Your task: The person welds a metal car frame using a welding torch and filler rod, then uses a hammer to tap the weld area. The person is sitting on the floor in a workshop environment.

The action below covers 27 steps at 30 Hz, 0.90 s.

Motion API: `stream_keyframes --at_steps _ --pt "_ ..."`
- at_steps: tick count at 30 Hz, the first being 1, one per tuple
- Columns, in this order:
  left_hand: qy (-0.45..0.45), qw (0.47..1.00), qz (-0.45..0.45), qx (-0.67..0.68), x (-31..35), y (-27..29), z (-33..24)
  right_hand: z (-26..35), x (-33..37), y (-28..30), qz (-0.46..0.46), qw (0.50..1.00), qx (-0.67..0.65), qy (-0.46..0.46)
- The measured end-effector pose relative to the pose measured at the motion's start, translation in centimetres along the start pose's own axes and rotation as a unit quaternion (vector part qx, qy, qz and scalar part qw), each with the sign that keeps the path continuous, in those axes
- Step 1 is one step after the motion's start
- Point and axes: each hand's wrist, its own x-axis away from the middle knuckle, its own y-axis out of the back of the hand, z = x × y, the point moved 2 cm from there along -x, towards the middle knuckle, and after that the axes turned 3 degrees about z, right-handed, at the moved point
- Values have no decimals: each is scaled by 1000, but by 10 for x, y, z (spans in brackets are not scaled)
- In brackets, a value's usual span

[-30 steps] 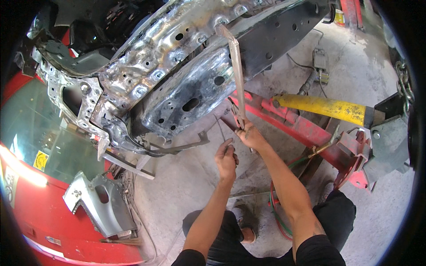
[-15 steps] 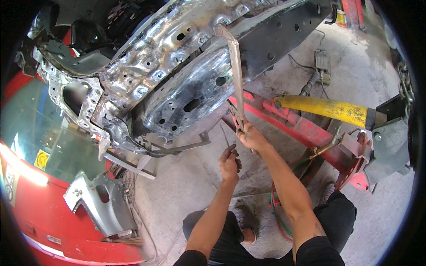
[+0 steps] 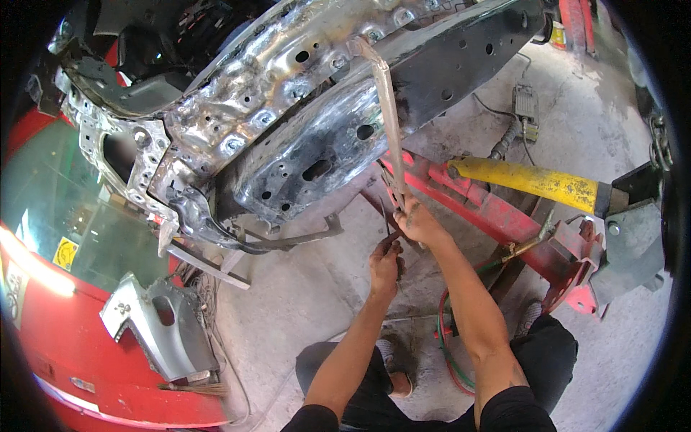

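A long-jawed locking clamp [image 3: 389, 122] reaches over the bare-metal sill of a car body [image 3: 288, 93], its upper jaw resting on the welded flange. My right hand [image 3: 419, 222] is closed around the clamp's handles below the sill. Just left of and below it, my left hand [image 3: 385, 268] is closed, fingertips pinched close to the right hand. A thin dark rod [image 3: 384, 214] rises from the left fingers; its lower end is hidden by them. The black lower face of the sill has oval and round holes.
A red frame-pulling arm [image 3: 489, 209] with a yellow cylinder [image 3: 529, 180] stands at the right. Behind it lies a grey foot pedal [image 3: 526, 108]. Red and green hoses [image 3: 448, 353] run by my feet. A silver body panel [image 3: 162, 327] leans by a red car door [image 3: 86, 374] at left.
My left hand has moved up and right, closer to my right hand, and the thin rod has shifted with it. My right hand keeps hold of the clamp. The view has shifted slightly.
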Motion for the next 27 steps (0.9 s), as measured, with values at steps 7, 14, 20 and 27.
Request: stream_keyframes --at_steps 7,14,20,27 --pt "13 1000 -5 6 -1 -2 -2 6 -8 7 60 998 2 -26" --pt "21 1000 -9 -2 0 2 -3 10 -5 3 43 998 -33 -44" --pt "17 1000 2 9 2 2 -3 12 2 9 40 996 -77 -29" --pt "12 1000 6 24 -1 4 6 20 3 6 5 997 -66 -47"
